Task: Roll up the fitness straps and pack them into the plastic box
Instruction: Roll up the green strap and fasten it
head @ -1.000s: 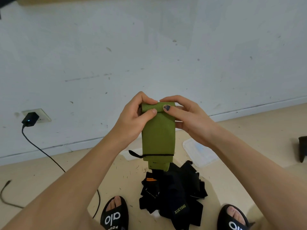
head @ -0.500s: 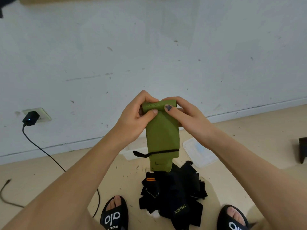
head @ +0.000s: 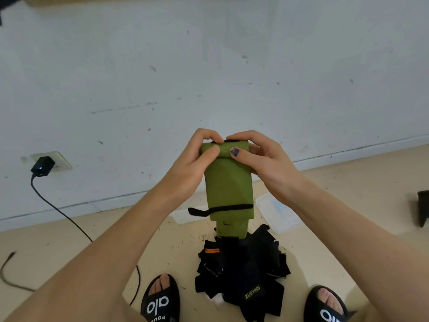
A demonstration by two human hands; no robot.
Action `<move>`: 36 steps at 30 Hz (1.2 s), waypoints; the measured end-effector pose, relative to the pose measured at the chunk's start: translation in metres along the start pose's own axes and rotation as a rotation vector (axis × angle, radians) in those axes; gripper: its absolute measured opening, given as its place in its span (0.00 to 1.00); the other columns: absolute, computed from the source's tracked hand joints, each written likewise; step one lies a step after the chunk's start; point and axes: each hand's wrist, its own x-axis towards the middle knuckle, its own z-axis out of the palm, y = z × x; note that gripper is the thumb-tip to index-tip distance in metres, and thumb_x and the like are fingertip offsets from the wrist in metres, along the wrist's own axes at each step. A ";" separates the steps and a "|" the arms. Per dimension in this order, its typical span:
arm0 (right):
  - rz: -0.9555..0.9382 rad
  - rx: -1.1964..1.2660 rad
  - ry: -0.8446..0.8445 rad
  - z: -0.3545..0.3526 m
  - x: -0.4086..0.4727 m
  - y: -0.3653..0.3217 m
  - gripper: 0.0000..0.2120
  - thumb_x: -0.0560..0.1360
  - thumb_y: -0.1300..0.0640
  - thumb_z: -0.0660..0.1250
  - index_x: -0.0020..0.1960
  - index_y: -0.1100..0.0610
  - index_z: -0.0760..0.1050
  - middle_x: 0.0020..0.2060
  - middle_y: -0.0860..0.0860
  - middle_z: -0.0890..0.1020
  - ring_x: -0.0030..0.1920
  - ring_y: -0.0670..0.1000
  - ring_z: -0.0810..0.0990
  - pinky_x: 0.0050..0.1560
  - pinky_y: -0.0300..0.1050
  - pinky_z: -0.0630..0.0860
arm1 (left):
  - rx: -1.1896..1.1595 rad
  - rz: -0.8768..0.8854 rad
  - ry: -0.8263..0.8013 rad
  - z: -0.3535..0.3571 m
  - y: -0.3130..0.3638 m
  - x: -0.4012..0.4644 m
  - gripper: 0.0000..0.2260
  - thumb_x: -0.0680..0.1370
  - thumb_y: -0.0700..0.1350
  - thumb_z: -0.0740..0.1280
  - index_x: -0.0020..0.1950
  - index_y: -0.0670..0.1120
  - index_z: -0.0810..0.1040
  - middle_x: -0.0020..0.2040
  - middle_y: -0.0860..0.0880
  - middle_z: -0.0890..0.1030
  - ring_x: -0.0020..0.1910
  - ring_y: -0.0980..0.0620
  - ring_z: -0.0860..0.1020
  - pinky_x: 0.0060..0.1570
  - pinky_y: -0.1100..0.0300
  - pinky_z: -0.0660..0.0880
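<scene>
A green fitness strap (head: 228, 189) hangs in the air in front of me, its top end wound into a small roll. My left hand (head: 192, 166) pinches the left side of that roll and my right hand (head: 262, 159) pinches the right side. A black band crosses the strap near its lower end. Below on the floor lies a pile of black straps (head: 243, 275). A clear plastic lid or box (head: 276, 212) lies on the floor behind the pile, partly hidden by my right arm and the green strap.
A white wall stands close ahead. A black charger (head: 42, 166) is plugged into a wall socket at the left, and its cable (head: 69, 221) trails across the floor. My two feet in black slides (head: 160, 300) flank the pile. A dark object (head: 422, 208) sits at the right edge.
The roll at the top of the green strap has grown thicker and the hanging part has become shorter, its lower end rising. Both hands stay at the roll.
</scene>
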 end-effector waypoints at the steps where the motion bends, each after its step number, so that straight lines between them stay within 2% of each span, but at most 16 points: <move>1: 0.007 -0.006 -0.009 -0.001 0.000 -0.001 0.10 0.81 0.63 0.68 0.62 0.56 0.80 0.47 0.56 0.85 0.48 0.50 0.85 0.49 0.41 0.80 | 0.002 0.003 0.018 0.000 0.000 0.001 0.08 0.87 0.45 0.59 0.58 0.58 0.74 0.44 0.54 0.79 0.48 0.57 0.79 0.51 0.61 0.78; 4: 0.083 -0.070 -0.031 -0.005 0.000 -0.003 0.11 0.82 0.57 0.68 0.64 0.52 0.78 0.51 0.53 0.87 0.52 0.51 0.86 0.53 0.46 0.82 | 0.010 0.005 0.033 -0.001 -0.001 0.002 0.09 0.86 0.42 0.61 0.62 0.55 0.74 0.51 0.47 0.79 0.49 0.57 0.79 0.53 0.60 0.79; 7: 0.086 -0.107 -0.039 -0.006 0.000 -0.003 0.10 0.83 0.55 0.68 0.63 0.54 0.79 0.49 0.53 0.88 0.51 0.51 0.87 0.51 0.47 0.83 | 0.055 0.041 0.038 -0.001 -0.002 0.002 0.10 0.85 0.38 0.63 0.62 0.51 0.76 0.55 0.49 0.80 0.52 0.58 0.79 0.56 0.60 0.78; 11: 0.035 0.015 -0.024 -0.006 0.000 -0.004 0.09 0.81 0.61 0.69 0.61 0.59 0.80 0.46 0.54 0.87 0.48 0.52 0.86 0.47 0.44 0.82 | 0.018 0.043 0.065 0.000 0.000 0.003 0.10 0.84 0.39 0.64 0.63 0.51 0.76 0.54 0.52 0.80 0.53 0.58 0.79 0.56 0.61 0.78; 14: 0.032 0.048 -0.036 -0.006 0.000 -0.004 0.10 0.81 0.62 0.69 0.62 0.60 0.79 0.48 0.57 0.86 0.48 0.52 0.86 0.47 0.43 0.81 | -0.039 0.002 0.013 0.002 0.000 0.002 0.09 0.85 0.43 0.62 0.63 0.53 0.75 0.52 0.56 0.81 0.53 0.58 0.80 0.55 0.59 0.79; 17: 0.085 0.035 -0.075 -0.008 -0.002 -0.006 0.11 0.82 0.59 0.68 0.64 0.57 0.78 0.50 0.55 0.87 0.51 0.52 0.86 0.48 0.43 0.81 | 0.036 0.073 0.024 0.002 0.000 0.002 0.09 0.85 0.40 0.62 0.62 0.51 0.75 0.52 0.53 0.81 0.52 0.57 0.79 0.52 0.61 0.78; 19: 0.137 -0.016 -0.098 -0.008 -0.003 -0.007 0.12 0.83 0.53 0.68 0.65 0.52 0.77 0.52 0.53 0.87 0.53 0.52 0.87 0.49 0.43 0.81 | 0.081 0.106 0.037 0.001 0.000 0.002 0.11 0.85 0.38 0.62 0.61 0.54 0.75 0.52 0.53 0.80 0.52 0.57 0.79 0.52 0.62 0.78; 21: 0.124 -0.047 -0.071 -0.006 -0.004 -0.005 0.12 0.83 0.50 0.67 0.64 0.51 0.78 0.51 0.54 0.87 0.52 0.53 0.87 0.48 0.43 0.82 | 0.091 0.113 0.037 0.002 -0.001 0.001 0.13 0.85 0.37 0.62 0.60 0.56 0.74 0.52 0.51 0.80 0.51 0.57 0.79 0.53 0.62 0.78; 24: 0.059 -0.025 0.000 -0.004 -0.003 -0.004 0.09 0.83 0.53 0.67 0.60 0.55 0.79 0.45 0.55 0.86 0.46 0.52 0.86 0.44 0.43 0.82 | 0.070 0.081 0.020 0.003 -0.001 0.000 0.13 0.85 0.37 0.63 0.60 0.57 0.74 0.51 0.46 0.79 0.50 0.55 0.78 0.56 0.58 0.78; 26: 0.049 -0.008 -0.015 -0.005 -0.003 -0.003 0.09 0.83 0.55 0.67 0.61 0.57 0.79 0.45 0.56 0.85 0.45 0.52 0.85 0.44 0.42 0.81 | 0.017 0.017 -0.012 0.001 -0.001 0.001 0.13 0.84 0.37 0.62 0.59 0.56 0.73 0.52 0.44 0.79 0.52 0.54 0.78 0.59 0.53 0.78; 30: 0.022 -0.023 -0.051 -0.005 -0.004 -0.001 0.10 0.83 0.58 0.68 0.63 0.58 0.78 0.47 0.57 0.85 0.47 0.53 0.85 0.47 0.45 0.81 | -0.120 -0.089 -0.061 0.002 0.001 0.004 0.07 0.83 0.51 0.61 0.59 0.60 0.75 0.56 0.48 0.79 0.55 0.54 0.81 0.55 0.55 0.78; 31: 0.015 -0.027 -0.054 -0.005 -0.004 -0.001 0.10 0.83 0.58 0.68 0.63 0.58 0.78 0.47 0.57 0.85 0.46 0.53 0.85 0.47 0.44 0.81 | -0.119 -0.090 -0.048 0.002 0.001 0.004 0.06 0.84 0.51 0.60 0.59 0.60 0.75 0.56 0.49 0.80 0.54 0.54 0.81 0.55 0.56 0.77; 34: 0.048 -0.015 -0.063 -0.004 -0.004 -0.003 0.11 0.83 0.56 0.68 0.64 0.55 0.78 0.49 0.57 0.85 0.47 0.53 0.85 0.46 0.43 0.81 | -0.100 -0.060 -0.012 0.002 0.001 0.003 0.08 0.87 0.44 0.58 0.59 0.56 0.74 0.50 0.52 0.80 0.52 0.56 0.80 0.55 0.56 0.77; 36: 0.113 -0.030 -0.054 -0.003 -0.004 -0.004 0.12 0.82 0.51 0.68 0.65 0.49 0.77 0.50 0.52 0.87 0.48 0.50 0.86 0.44 0.41 0.81 | -0.087 -0.043 -0.017 0.001 0.002 0.002 0.08 0.87 0.41 0.58 0.59 0.53 0.74 0.50 0.52 0.81 0.53 0.56 0.79 0.58 0.54 0.78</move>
